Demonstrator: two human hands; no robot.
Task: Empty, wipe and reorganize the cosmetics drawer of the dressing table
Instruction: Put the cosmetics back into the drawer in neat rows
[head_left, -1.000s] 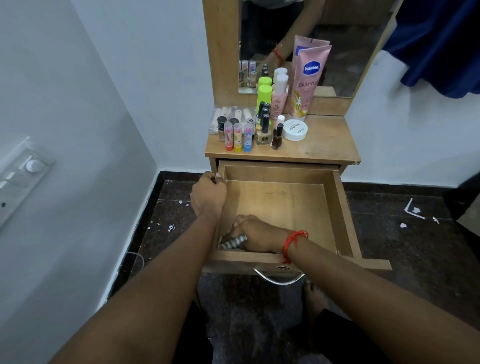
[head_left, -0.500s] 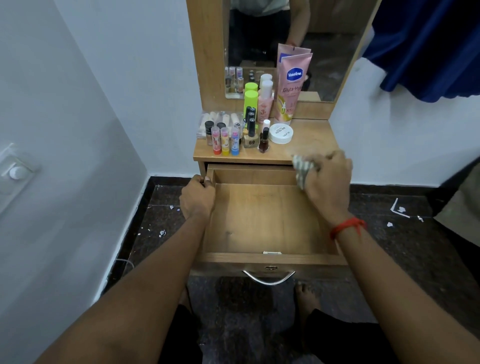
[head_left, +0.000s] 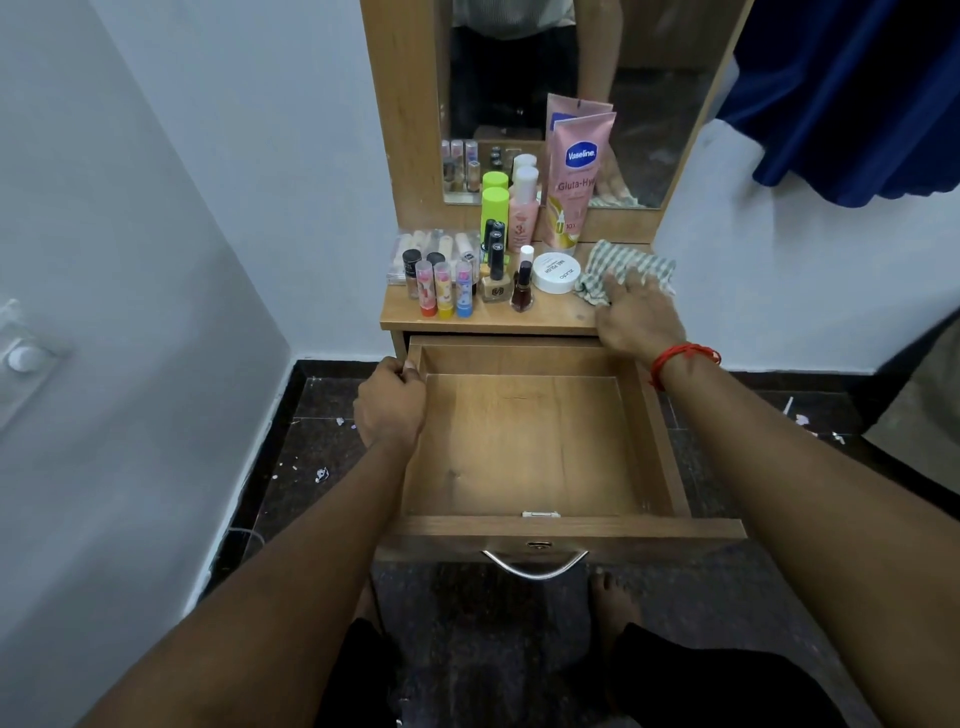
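Observation:
The wooden drawer (head_left: 524, 441) of the dressing table is pulled out and holds nothing. My left hand (head_left: 389, 405) grips the top edge of its left wall near the back. My right hand (head_left: 636, 317) rests with fingers spread on a green-checked cloth (head_left: 618, 257) that lies on the right side of the tabletop (head_left: 545, 314). The cosmetics stand on the tabletop's left half: a pink Vaseline tube (head_left: 574, 187), a green-capped bottle (head_left: 494, 208), a white round jar (head_left: 555, 271), three lip balms (head_left: 444, 291) and a dark nail polish bottle (head_left: 522, 291).
A mirror (head_left: 665, 104) rises behind the tabletop. A white wall with a switch plate (head_left: 23, 358) runs close on the left. Blue fabric (head_left: 857, 93) hangs at the upper right. The drawer's metal handle (head_left: 535, 566) sticks out above my bare feet on the dark floor.
My right hand lifted the cloth out of the drawer's front left corner, carried it up and right, and set it down on the tabletop. My left hand stayed on the drawer wall.

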